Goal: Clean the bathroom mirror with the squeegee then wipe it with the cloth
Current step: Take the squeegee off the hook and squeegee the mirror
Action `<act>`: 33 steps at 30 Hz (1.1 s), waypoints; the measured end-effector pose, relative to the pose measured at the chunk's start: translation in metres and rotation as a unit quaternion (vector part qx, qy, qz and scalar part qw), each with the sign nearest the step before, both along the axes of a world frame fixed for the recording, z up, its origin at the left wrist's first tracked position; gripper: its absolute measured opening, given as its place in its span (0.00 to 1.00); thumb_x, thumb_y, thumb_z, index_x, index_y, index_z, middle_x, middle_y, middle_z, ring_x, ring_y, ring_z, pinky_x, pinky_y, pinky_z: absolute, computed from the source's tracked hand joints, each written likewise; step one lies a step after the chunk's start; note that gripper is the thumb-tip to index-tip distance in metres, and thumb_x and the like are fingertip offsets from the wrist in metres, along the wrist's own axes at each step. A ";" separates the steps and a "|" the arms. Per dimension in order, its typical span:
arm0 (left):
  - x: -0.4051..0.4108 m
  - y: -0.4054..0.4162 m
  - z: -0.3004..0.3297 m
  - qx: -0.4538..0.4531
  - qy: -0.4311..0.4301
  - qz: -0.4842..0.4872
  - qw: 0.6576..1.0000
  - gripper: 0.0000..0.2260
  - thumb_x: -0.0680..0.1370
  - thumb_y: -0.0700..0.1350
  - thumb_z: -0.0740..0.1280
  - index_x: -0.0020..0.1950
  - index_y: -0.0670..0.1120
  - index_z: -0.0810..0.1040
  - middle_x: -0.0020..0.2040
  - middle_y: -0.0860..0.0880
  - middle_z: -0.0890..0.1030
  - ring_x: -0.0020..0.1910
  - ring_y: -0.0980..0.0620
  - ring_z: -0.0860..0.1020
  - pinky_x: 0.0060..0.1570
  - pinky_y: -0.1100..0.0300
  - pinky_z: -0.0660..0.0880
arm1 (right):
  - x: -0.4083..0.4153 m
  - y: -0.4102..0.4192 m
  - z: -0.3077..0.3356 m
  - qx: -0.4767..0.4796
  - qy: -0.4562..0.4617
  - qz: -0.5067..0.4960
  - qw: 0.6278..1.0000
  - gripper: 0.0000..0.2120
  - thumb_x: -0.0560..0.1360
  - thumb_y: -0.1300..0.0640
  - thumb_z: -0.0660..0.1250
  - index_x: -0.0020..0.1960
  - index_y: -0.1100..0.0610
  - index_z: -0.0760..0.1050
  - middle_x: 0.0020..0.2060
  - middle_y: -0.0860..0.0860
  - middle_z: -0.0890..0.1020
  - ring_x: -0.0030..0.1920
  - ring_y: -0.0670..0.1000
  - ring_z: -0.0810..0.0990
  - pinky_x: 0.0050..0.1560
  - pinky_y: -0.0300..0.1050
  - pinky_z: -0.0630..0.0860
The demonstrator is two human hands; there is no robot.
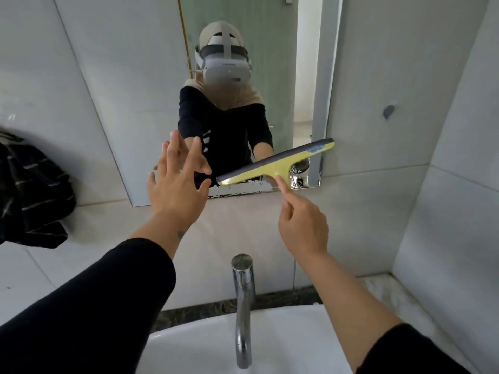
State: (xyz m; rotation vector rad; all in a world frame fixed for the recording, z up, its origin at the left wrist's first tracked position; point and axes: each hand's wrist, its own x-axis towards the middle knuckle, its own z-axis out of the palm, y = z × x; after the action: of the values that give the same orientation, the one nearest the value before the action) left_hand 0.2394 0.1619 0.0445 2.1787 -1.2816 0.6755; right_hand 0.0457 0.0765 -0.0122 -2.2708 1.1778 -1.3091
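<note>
A yellow-green squeegee [275, 164] with a dark rubber blade lies against the lower part of the wall mirror [237, 63], its blade tilted up to the right. My right hand [299, 222] grips its short handle, index finger stretched along it. My left hand [179, 179] hovers with fingers spread beside the blade's left end, close to the glass, holding nothing. Streaks of foam or water show along the mirror's bottom edge under the blade. A dark striped cloth [32, 190] hangs at the left wall.
A chrome tap [243, 300] rises from the white basin [283, 344] right below my arms. A dark stone counter strip [194, 310] runs behind the basin. White tiled walls surround the mirror; a small grey hook [388, 111] sits on the right wall.
</note>
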 end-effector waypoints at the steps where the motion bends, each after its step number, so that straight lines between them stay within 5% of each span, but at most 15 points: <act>1: 0.000 0.000 0.000 0.001 -0.002 0.002 1.000 0.35 0.77 0.53 0.65 0.76 0.61 0.45 0.78 0.52 0.38 0.77 0.45 0.45 0.69 0.36 0.58 | 0.002 0.000 -0.004 0.010 -0.014 0.004 1.000 0.25 0.80 0.61 0.55 0.73 0.40 0.62 0.37 0.53 0.80 0.31 0.50 0.72 0.28 0.43 0.70; 8: 0.001 -0.003 -0.004 -0.016 -0.009 -0.005 1.000 0.33 0.77 0.54 0.63 0.76 0.60 0.47 0.78 0.50 0.41 0.77 0.44 0.47 0.69 0.36 0.57 | 0.022 0.020 -0.027 0.100 -0.130 0.015 0.986 0.24 0.81 0.61 0.55 0.73 0.41 0.63 0.24 0.48 0.63 0.26 0.46 0.61 0.27 0.37 0.61; 19: 0.012 0.020 -0.001 -0.001 -0.046 0.004 0.999 0.30 0.78 0.51 0.60 0.76 0.58 0.49 0.78 0.50 0.46 0.76 0.44 0.52 0.71 0.36 0.53 | 0.064 0.059 -0.039 0.195 -0.194 0.038 0.961 0.24 0.80 0.62 0.55 0.73 0.43 0.63 0.26 0.48 0.71 0.26 0.45 0.68 0.27 0.34 0.66; 23: 0.025 0.044 -0.013 0.035 -0.034 0.043 0.998 0.28 0.80 0.52 0.57 0.76 0.59 0.49 0.78 0.51 0.46 0.77 0.47 0.47 0.71 0.37 0.52 | 0.080 0.079 -0.037 0.197 -0.157 0.059 0.966 0.24 0.80 0.60 0.56 0.73 0.43 0.63 0.28 0.45 0.71 0.28 0.42 0.67 0.34 0.37 0.68; 28: 0.030 0.063 -0.030 0.075 -0.008 0.060 0.995 0.27 0.80 0.54 0.56 0.77 0.58 0.48 0.79 0.51 0.44 0.77 0.47 0.45 0.72 0.38 0.50 | 0.090 0.090 -0.037 0.194 -0.099 0.042 0.975 0.24 0.80 0.61 0.55 0.73 0.46 0.63 0.27 0.48 0.71 0.29 0.45 0.69 0.29 0.36 0.66; 33: 0.020 0.072 -0.040 0.105 0.016 0.052 0.993 0.27 0.80 0.54 0.56 0.77 0.57 0.48 0.79 0.51 0.44 0.77 0.49 0.42 0.73 0.39 0.50 | 0.079 0.092 -0.034 0.203 0.021 0.032 0.978 0.25 0.79 0.61 0.55 0.73 0.44 0.63 0.43 0.56 0.82 0.41 0.56 0.78 0.40 0.46 0.75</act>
State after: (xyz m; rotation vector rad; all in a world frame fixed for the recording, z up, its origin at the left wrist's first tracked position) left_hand 0.2594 0.2341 0.0048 2.4313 -1.2803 0.5653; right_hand 0.1245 0.1689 -0.0466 -2.0255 1.2407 -0.9012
